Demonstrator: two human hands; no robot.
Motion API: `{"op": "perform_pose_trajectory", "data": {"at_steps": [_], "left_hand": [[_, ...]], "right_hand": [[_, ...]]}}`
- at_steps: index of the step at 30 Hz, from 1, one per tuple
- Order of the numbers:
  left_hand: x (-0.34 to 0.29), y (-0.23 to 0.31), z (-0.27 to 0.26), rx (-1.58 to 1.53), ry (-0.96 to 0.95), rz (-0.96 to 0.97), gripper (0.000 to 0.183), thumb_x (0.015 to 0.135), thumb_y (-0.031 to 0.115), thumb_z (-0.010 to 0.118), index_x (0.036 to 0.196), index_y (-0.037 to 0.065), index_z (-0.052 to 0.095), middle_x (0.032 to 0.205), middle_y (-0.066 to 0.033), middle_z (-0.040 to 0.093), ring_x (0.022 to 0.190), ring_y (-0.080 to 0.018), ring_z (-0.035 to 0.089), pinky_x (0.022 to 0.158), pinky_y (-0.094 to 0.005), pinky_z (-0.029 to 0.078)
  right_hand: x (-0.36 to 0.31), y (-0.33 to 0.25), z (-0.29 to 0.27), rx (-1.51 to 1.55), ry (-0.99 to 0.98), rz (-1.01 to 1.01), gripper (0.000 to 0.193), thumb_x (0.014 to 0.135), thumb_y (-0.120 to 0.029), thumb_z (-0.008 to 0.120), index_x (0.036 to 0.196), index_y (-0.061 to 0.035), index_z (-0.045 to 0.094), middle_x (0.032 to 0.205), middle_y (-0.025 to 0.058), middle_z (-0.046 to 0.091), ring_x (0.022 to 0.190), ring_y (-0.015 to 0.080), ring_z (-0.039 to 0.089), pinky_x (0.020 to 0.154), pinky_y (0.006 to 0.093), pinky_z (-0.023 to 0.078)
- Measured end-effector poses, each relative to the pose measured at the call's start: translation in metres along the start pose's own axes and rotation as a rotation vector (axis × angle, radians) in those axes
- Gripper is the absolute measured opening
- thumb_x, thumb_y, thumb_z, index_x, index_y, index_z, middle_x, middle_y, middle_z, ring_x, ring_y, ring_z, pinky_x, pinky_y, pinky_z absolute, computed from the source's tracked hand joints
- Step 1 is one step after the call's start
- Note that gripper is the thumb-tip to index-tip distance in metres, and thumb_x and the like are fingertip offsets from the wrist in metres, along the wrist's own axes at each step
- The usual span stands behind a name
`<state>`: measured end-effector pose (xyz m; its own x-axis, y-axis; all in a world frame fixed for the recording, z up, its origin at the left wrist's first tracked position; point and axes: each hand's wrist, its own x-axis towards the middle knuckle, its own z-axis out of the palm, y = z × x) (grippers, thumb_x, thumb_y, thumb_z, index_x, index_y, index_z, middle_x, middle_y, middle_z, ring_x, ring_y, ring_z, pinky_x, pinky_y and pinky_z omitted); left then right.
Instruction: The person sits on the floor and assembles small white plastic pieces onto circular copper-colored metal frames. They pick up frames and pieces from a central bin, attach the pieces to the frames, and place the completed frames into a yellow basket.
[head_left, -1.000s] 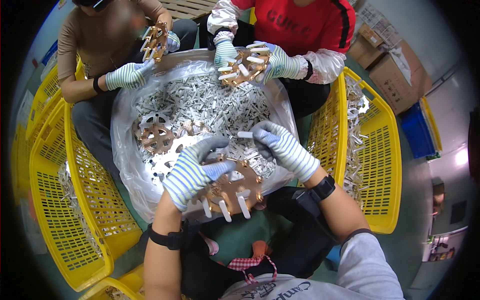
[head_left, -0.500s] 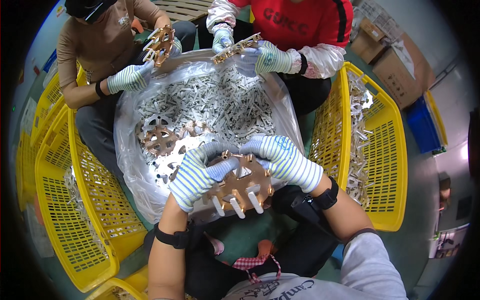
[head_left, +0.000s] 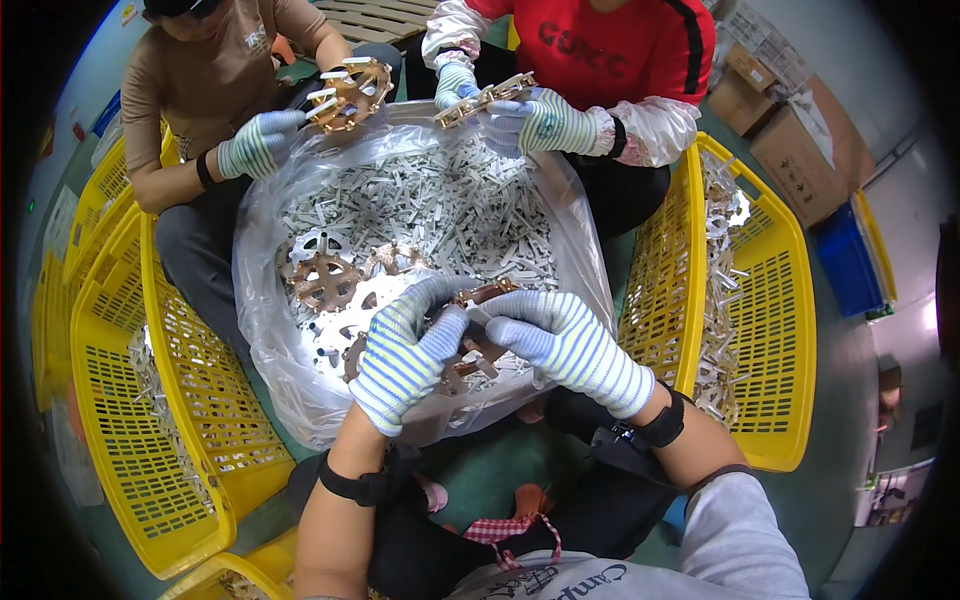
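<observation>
Currently, the person's left hand, in a striped glove, grasps a copper-coloured disc over the five o'clock side of a plastic-lined tub. The right hand touches it from three o'clock, fingertips drawn together; from where I stand, I cannot tell whether anything is pinched there. Pale strips are heaped in the tub from ten to two, and more copper and silver discs lie near nine. Across at eleven, a person in brown holds another disc; at one, a person in red grips one nearly edge-on. Yellow baskets with strips inside stand at eight and three.
</observation>
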<state>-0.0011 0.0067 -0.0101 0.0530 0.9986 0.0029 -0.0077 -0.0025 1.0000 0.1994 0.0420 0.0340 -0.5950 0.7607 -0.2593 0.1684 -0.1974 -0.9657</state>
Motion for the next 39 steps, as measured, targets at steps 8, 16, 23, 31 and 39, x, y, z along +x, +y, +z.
{"op": "perform_pose_trajectory", "data": {"at_steps": [8,16,23,31,39], "left_hand": [[-0.001,0.006,0.003,0.022,0.020,-0.021,0.032,0.089,0.007,0.057,0.120,0.000,0.062,0.095,-0.0061,0.066,0.087,-0.0110,0.062,0.079,-0.0256,0.051],[-0.006,0.019,0.009,0.311,0.077,0.193,0.034,0.079,0.014,0.073,0.109,0.000,0.066,0.094,-0.0099,0.067,0.085,-0.0166,0.064,0.077,-0.0304,0.052],[-0.003,0.002,0.012,0.353,0.126,0.293,0.028,0.083,0.013,0.069,0.109,0.001,0.066,0.094,-0.0052,0.067,0.083,-0.0131,0.063,0.076,-0.0267,0.051],[0.007,0.005,0.003,0.220,0.199,0.121,0.024,0.091,0.010,0.055,0.108,-0.002,0.066,0.098,-0.0141,0.068,0.093,-0.0208,0.065,0.086,-0.0310,0.049],[-0.003,0.010,0.030,0.620,-0.148,0.282,0.028,0.081,0.023,0.071,0.100,0.002,0.069,0.102,-0.0149,0.065,0.091,-0.0303,0.064,0.081,-0.0364,0.051]], "right_hand": [[0.012,0.022,-0.002,-0.004,-0.065,-0.106,0.034,0.096,-0.019,0.061,0.123,0.0022,0.061,0.105,0.0057,0.069,0.097,0.0090,0.060,0.088,0.0260,0.049],[0.007,0.020,-0.002,0.032,-0.109,-0.086,0.034,0.097,-0.018,0.058,0.123,0.0042,0.059,0.109,0.0075,0.068,0.102,0.0121,0.061,0.093,0.0278,0.048],[0.006,0.018,0.005,0.051,-0.124,-0.093,0.038,0.096,-0.030,0.060,0.120,-0.0003,0.062,0.098,0.0024,0.067,0.075,0.0044,0.055,0.065,0.0210,0.045],[0.004,-0.001,-0.010,0.082,0.113,-0.118,0.041,0.101,-0.041,0.050,0.118,-0.0060,0.064,0.065,-0.0072,0.045,0.055,0.0014,0.036,0.051,0.0201,0.032],[0.013,0.022,-0.013,0.215,0.278,-0.092,0.038,0.100,-0.040,0.053,0.112,-0.0051,0.063,0.070,-0.0063,0.048,0.057,0.0005,0.041,0.051,0.0168,0.036]]}}
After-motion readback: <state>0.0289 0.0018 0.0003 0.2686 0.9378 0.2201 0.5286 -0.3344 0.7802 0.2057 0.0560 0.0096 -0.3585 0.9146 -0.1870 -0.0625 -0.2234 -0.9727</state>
